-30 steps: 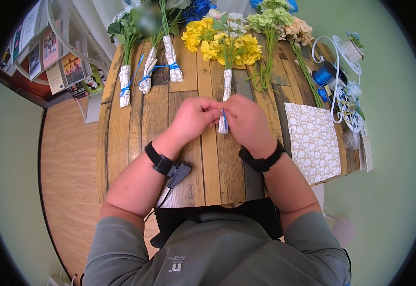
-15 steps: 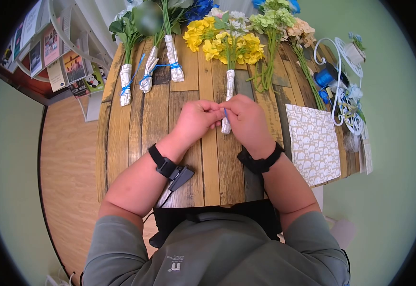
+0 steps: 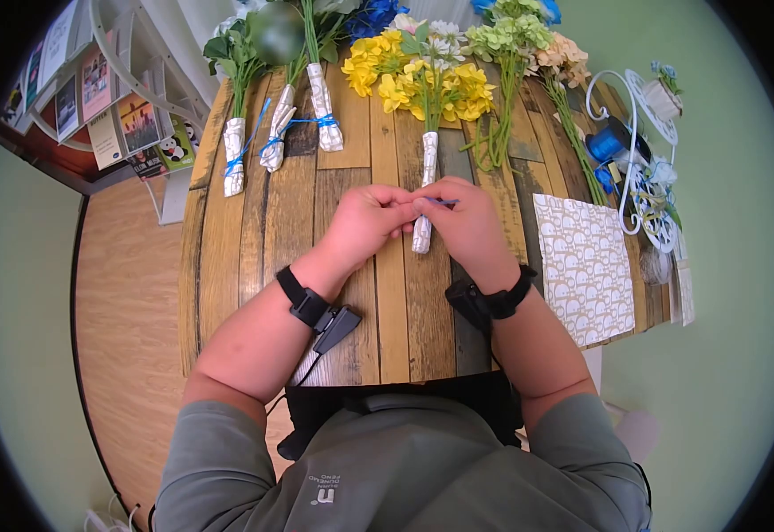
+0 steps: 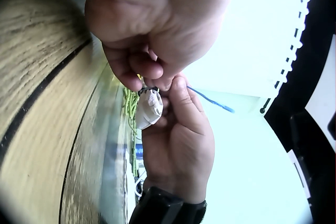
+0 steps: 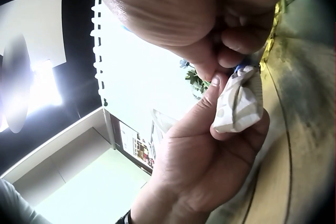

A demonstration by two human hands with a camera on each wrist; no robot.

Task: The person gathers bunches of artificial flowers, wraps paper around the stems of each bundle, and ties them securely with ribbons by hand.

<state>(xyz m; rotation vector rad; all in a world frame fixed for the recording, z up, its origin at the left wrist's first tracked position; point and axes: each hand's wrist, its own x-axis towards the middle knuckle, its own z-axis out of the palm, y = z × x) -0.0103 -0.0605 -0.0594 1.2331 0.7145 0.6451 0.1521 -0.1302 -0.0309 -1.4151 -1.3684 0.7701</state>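
In the head view, a bouquet of yellow and white flowers (image 3: 438, 89) lies with its stems wrapped in white patterned paper (image 3: 422, 235). Both hands meet over the lower part of this wrap. My left hand (image 3: 369, 222) pinches a thin blue ribbon at the wrap, thumb and forefinger together. From the other side, my right hand (image 3: 468, 232) pinches the ribbon too, its fingertips touching the left ones. One ribbon end (image 4: 215, 104) sticks out past the right thumb in the left wrist view. Fingers hide most of the knot area; a bit of blue shows above the paper end (image 5: 239, 108).
Three wrapped bunches tied with blue ribbon (image 3: 325, 121) lie at the back left. Loose green hydrangea stems (image 3: 493, 133) and peach flowers (image 3: 562, 58) lie at the back right. Patterned paper (image 3: 586, 270), a blue ribbon spool (image 3: 607, 142) and a white metal stand (image 3: 631, 97) are on the right.
The blue ribbon end, which pointed down along the wrap, now points right across the right hand's fingers. Both hands stay nearly in place over the wrap.
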